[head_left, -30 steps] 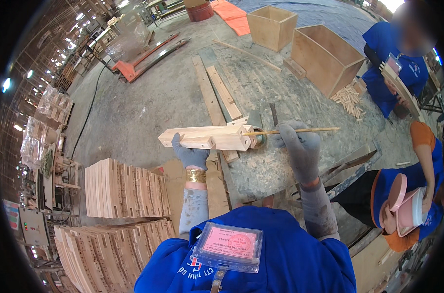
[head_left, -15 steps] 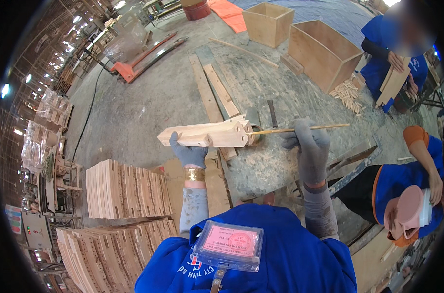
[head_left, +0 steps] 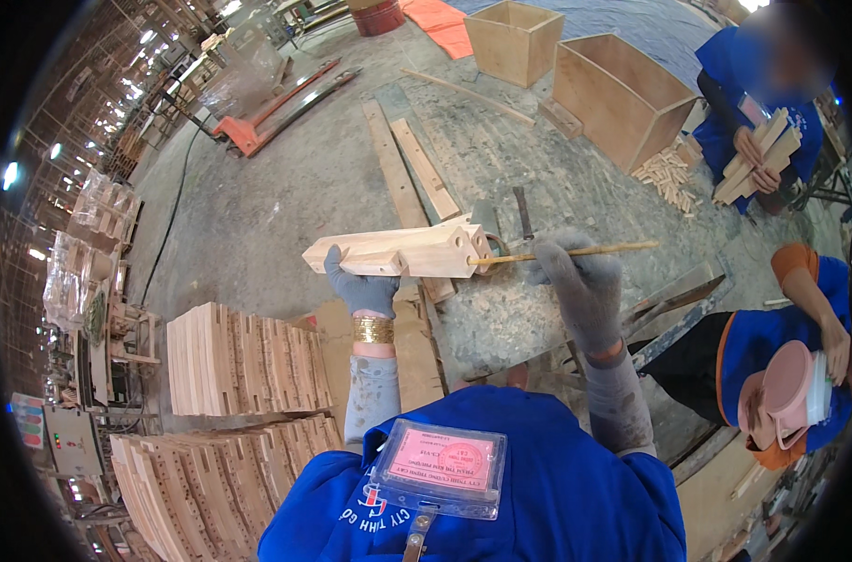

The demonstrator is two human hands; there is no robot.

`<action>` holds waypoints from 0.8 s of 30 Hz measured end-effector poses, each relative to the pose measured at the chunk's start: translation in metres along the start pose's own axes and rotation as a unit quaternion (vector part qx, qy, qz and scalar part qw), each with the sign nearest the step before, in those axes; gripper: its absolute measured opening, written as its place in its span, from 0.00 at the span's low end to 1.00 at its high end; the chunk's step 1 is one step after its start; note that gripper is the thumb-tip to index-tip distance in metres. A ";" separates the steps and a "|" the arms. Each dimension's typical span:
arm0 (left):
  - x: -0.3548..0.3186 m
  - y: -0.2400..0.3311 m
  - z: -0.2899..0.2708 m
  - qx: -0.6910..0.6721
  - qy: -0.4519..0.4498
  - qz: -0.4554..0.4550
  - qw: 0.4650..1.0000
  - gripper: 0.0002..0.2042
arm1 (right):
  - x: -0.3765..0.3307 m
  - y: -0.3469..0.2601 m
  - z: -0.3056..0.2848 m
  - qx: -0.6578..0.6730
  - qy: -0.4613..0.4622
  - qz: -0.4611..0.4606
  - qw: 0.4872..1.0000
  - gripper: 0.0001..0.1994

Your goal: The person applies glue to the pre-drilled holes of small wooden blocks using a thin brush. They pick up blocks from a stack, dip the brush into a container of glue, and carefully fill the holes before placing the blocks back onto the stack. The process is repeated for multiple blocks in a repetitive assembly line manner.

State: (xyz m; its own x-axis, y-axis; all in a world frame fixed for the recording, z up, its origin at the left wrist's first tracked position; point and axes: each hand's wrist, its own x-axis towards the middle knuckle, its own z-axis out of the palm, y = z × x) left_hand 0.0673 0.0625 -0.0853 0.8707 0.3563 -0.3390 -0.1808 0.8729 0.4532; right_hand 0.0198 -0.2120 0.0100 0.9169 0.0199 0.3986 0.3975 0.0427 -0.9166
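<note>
My gloved left hand (head_left: 365, 288) is closed around the near side of some pale wooden pieces (head_left: 388, 245), its thumb on top. Round holes show in their right ends. In my gloved right hand (head_left: 580, 281) a thin wooden stick (head_left: 622, 248) is pinched, pointing left. The stick's tip meets the end face of the nearest piece at a hole; how deep it sits, I cannot tell. Just behind the ends of the pieces lies a round container (head_left: 491, 245), mostly hidden by them. A dark hammer-like tool (head_left: 522, 211) rests beyond it.
Stacks of wooden parts (head_left: 248, 361) stand at left. Long boards (head_left: 398, 169) lie ahead, near an orange pallet jack (head_left: 243, 131). Two wooden boxes (head_left: 622, 103) and a pile of dowels (head_left: 667, 183) are at far right. Co-workers sit on the right, one holding wood strips (head_left: 758, 159).
My right hand has shifted slightly left, and the stick's tip has moved left and down on the end face. The far co-worker's strips are now fanned out.
</note>
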 end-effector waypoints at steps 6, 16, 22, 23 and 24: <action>-0.003 0.000 0.004 0.011 -0.014 0.002 1.000 0.31 | 0.002 0.001 0.000 0.030 -0.005 -0.023 0.999 0.05; 0.003 0.003 -0.002 -0.003 0.010 0.015 1.000 0.31 | 0.001 -0.013 -0.029 -0.055 -0.167 -0.149 0.973 0.05; -0.005 0.001 0.004 0.018 -0.003 0.005 1.000 0.31 | 0.011 -0.017 -0.033 -0.022 -0.133 -0.126 0.983 0.07; -0.007 0.001 0.005 0.026 -0.011 0.004 1.000 0.31 | 0.013 -0.017 -0.031 -0.030 -0.136 -0.121 0.983 0.07; -0.009 0.001 0.006 0.033 -0.019 0.003 0.999 0.32 | 0.015 -0.017 -0.030 -0.039 -0.139 -0.116 0.983 0.06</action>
State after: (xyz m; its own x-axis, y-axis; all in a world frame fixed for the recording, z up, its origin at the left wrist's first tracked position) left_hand 0.0622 0.0580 -0.0770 0.8864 0.3477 -0.3056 -0.1568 0.8467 0.5085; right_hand 0.0279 -0.2425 0.0311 0.7601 0.2914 0.5807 0.6066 0.0020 -0.7950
